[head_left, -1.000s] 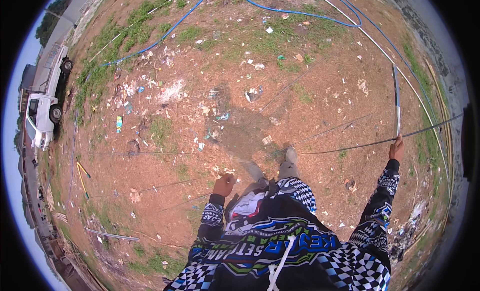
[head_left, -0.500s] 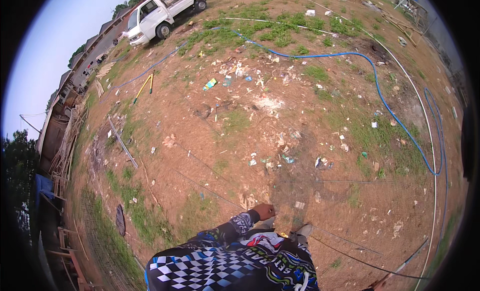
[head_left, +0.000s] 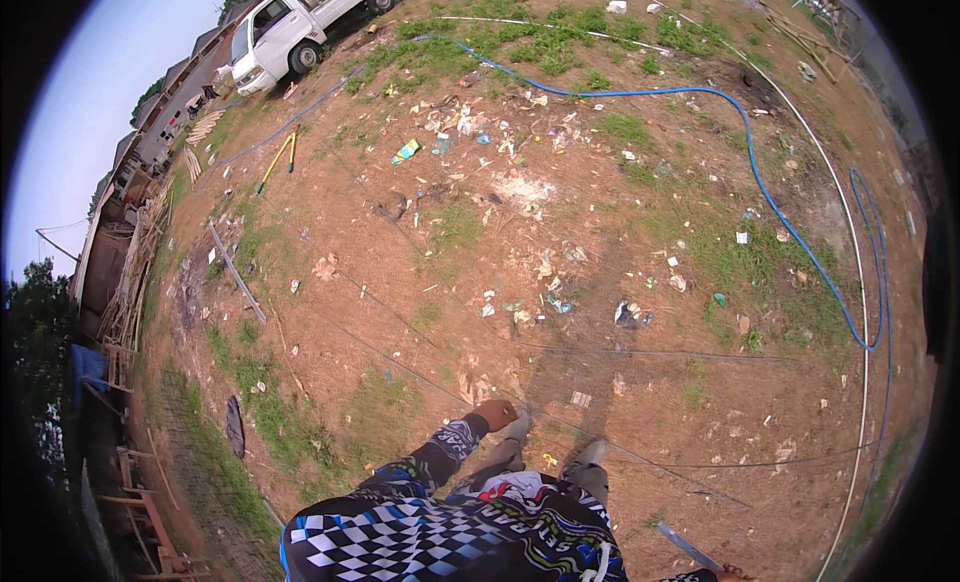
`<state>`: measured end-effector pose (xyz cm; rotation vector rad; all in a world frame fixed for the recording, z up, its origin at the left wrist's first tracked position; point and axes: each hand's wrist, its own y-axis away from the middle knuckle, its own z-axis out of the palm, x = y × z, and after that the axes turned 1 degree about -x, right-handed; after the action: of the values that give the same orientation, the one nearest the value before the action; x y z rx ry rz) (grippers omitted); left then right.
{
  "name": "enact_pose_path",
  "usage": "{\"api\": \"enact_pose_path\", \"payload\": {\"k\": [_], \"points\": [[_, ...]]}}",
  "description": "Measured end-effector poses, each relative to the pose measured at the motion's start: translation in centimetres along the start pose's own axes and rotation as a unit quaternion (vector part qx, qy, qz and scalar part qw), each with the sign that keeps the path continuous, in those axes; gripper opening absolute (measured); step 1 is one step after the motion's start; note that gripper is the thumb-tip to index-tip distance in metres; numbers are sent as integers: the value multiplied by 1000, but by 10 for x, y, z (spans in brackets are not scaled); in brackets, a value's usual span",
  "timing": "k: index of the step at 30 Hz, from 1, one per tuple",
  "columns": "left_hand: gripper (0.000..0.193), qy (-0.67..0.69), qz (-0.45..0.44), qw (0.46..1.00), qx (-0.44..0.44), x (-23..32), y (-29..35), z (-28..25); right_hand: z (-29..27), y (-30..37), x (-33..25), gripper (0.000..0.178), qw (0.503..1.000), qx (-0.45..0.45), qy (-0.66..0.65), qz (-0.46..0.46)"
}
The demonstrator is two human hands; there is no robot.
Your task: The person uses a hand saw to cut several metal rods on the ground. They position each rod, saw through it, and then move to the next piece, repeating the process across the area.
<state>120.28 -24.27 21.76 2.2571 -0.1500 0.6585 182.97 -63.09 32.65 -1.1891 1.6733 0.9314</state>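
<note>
My left hand (head_left: 495, 415) is closed in a fist in front of my left leg, at the end of a dark patterned sleeve. A long thin dark rod or wire (head_left: 650, 467) runs slantwise past it; I cannot tell whether the fingers grip it. At the lower edge, my right hand (head_left: 735, 574) shows only in part. From it a narrow, flat, bluish-grey strip (head_left: 690, 548) points up and to the left, seemingly a blade or metal bar, its near end hidden in the hand.
Litter (head_left: 470, 122) lies scattered on reddish soil. A blue hose (head_left: 750, 147) and a white pipe (head_left: 850, 222) curve along the right. Long-handled yellow-green cutters (head_left: 277, 162), a grey bar (head_left: 237, 272) and a white truck (head_left: 275, 37) are leftward. Another thin line (head_left: 660, 353) crosses ahead.
The strip by my right hand has swung from pointing up-right to up-left, and the hand has moved left. My left fist stays closed. The view has shifted slightly, showing more of my legs.
</note>
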Motion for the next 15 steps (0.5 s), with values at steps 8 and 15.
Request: {"api": "enact_pose_path", "payload": {"k": [8,15], "points": [[44,43,30,998,27,10,6,7,72,72,-61,49,994,-39,-83,-59],[46,58,26,998,11,-39,24,3,134,281,-105,41,981,-162,-98,-32]]}}
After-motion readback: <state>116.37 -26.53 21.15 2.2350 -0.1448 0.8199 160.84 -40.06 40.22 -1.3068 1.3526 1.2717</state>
